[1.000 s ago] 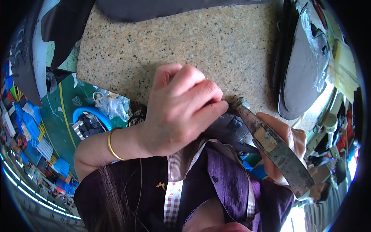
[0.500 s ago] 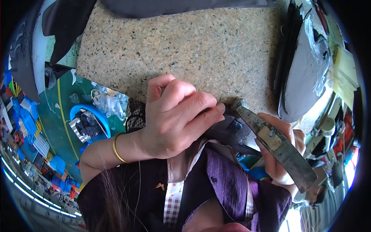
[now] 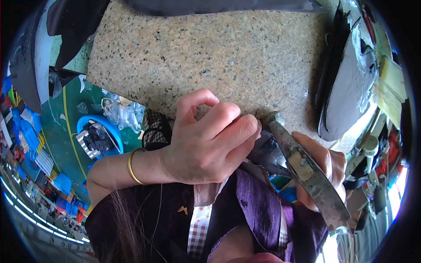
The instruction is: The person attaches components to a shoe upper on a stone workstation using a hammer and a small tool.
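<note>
Left hand: the left hand (image 3: 206, 144) is over the near edge of the counter (image 3: 197, 52), back upward, fingers curled; the fingertips are hidden, so whether this grip is clenched on something I cannot tell.
Right hand: the right hand (image 3: 330, 165) has its grip closed on the hammer (image 3: 319, 188), fingers behind the head.
Hammer: at the counter's near edge, right of the left hand; head slanting, narrow end up and to the left, wood showing in the eye; handle hidden.
Dark piece: the dark piece (image 3: 264, 149) is between the left hand and the hammer, partly covered.
Wrist: a gold bracelet (image 3: 130, 165) is around the left one.
Far edge: a dark sheet (image 3: 223, 6) lies along it.
Right side: a stack (image 3: 353, 96) of grey pieces, beside a yellow pad (image 3: 391, 85).
Floor: a blue basin (image 3: 115, 130) containing dark scraps (image 3: 97, 139), near clear bags (image 3: 122, 116).
</note>
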A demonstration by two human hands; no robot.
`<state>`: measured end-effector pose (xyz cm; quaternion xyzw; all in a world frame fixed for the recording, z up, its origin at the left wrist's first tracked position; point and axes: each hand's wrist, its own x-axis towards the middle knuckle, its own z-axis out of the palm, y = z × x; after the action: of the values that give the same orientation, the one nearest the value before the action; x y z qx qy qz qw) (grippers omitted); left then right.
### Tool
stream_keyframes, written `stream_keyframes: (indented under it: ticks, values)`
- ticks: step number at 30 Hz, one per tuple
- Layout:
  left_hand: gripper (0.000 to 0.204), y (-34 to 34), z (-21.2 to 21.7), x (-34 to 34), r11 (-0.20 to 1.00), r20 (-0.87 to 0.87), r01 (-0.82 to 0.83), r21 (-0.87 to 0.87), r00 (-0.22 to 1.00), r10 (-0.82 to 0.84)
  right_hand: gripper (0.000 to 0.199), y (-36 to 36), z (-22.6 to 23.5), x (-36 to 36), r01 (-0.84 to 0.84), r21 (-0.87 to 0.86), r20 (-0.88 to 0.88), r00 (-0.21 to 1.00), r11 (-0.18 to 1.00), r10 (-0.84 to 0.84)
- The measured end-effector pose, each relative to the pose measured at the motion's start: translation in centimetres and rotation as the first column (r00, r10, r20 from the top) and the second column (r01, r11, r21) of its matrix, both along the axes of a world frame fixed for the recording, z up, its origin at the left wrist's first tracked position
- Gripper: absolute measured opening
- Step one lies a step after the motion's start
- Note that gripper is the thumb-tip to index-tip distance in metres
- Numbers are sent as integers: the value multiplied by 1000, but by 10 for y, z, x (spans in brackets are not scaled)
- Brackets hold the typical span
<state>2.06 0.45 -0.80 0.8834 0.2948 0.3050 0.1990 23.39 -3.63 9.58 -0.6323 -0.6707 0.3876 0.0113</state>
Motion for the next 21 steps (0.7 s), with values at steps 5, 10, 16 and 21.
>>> stream_keyframes:
  ticks: [5,10,16,21]
  values:
    - [14,-4,6,5,1000,-13,-9,-13,1000,9,35,-10,3,-6,73,152,121,988,986,-92]
    - [10,-9,10,6,988,-130,58,145,991,-39,32,-10,-2,-16,84,226,149,982,970,-120]
    - [36,-10,8,-16,973,-79,164,-161,981,-178,32,-8,-13,0,106,177,9,994,979,-109]
    - [37,-7,16,-15,975,-157,193,-105,965,-208,36,-2,-4,-10,-1,80,-67,998,997,7]
